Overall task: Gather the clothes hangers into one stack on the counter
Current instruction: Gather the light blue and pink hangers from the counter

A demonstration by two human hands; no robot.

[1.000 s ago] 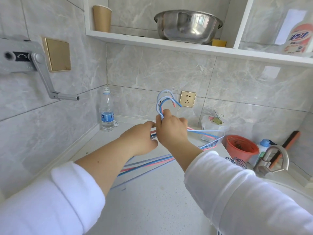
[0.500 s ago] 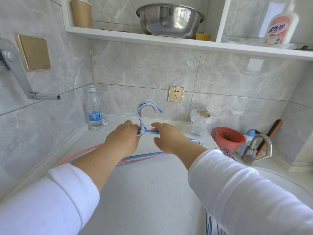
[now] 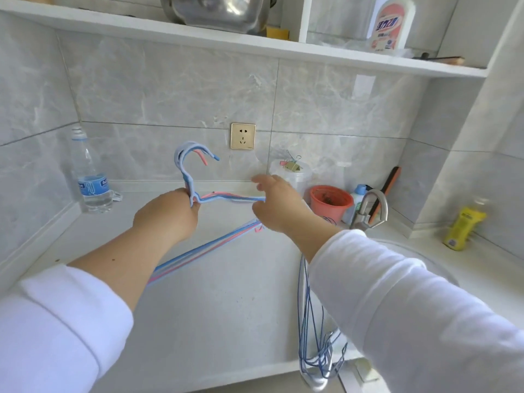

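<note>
A bundle of blue and pink clothes hangers (image 3: 204, 246) lies across the pale counter (image 3: 215, 307), its hooks (image 3: 190, 156) raised. My left hand (image 3: 167, 215) is shut around the necks of the hangers just under the hooks. My right hand (image 3: 279, 204) hovers at the bundle's right shoulder with thumb and fingers apart around the wires; a firm grip is not visible. More thin blue wire hangers (image 3: 317, 336) lie over the counter's front edge under my right forearm.
A water bottle (image 3: 90, 177) stands at the back left corner. At the back right are a clear tub with binder clips (image 3: 292, 173), an orange pot (image 3: 330, 202), a tap (image 3: 368, 208) and a sink (image 3: 419, 251). A yellow bottle (image 3: 463, 228) stands far right. A shelf (image 3: 255, 43) hangs overhead.
The hanger bundle has come down from mid-air toward the counter. My left hand took the necks, and my right hand slid off the hooks along the right shoulder. The view shifted right.
</note>
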